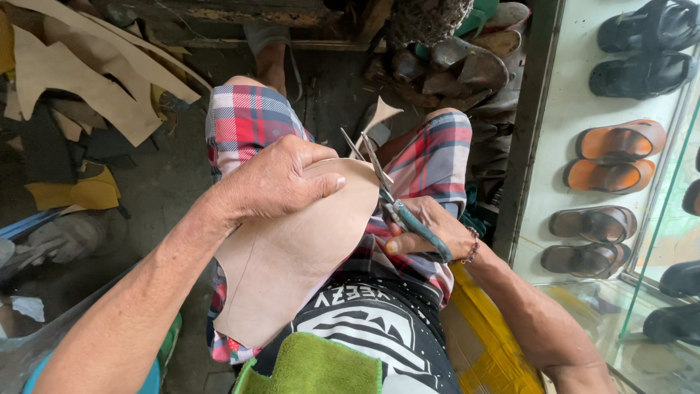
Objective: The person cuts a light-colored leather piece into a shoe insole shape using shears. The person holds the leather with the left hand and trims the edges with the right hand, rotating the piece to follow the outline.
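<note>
My left hand [273, 179] grips the upper edge of a tan leather piece [284, 255] that lies over my lap. My right hand [430, 230] is closed around the teal handles of a pair of scissors [383, 190]. The blades are parted at the right edge of the leather, pointing up and away from me. I sit in plaid shorts [248, 117] with both knees in view. A small pointed offcut [379, 113] sticks up just beyond the scissor tips.
Large tan leather sheets [80, 73] and dark scraps lie on the floor at left. Worn shoes are piled ahead [459, 66]. At right a glass case [620, 182] shows several sandals. A green cloth [313, 368] lies near my waist and a yellow surface [488, 343] beside my right hip.
</note>
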